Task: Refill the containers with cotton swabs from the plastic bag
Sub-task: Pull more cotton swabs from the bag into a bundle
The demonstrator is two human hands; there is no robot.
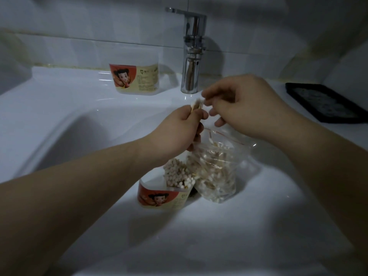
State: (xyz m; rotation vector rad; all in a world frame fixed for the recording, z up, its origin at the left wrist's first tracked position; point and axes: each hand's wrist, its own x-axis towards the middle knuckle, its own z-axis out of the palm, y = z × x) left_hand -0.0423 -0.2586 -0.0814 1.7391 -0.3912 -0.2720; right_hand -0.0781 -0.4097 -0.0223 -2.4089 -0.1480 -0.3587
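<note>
While part-full w/ swabs (177, 174), front container (159, 198) beside bag (217, 172); 2nd container (137, 80) behind.

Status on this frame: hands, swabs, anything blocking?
Left hand grips a bunch of swabs, right hand pinches its tips. Near container part-filled, bag open beside it; far container by the tap. Nothing in the way.

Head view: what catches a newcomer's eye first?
Mid-frame, the left hand grips a small bundle of cotton swabs while the right hand pinches its tips. Below stand a clear plastic bag of swabs and a part-filled labelled container; a second container sits beside the faucet.
</note>
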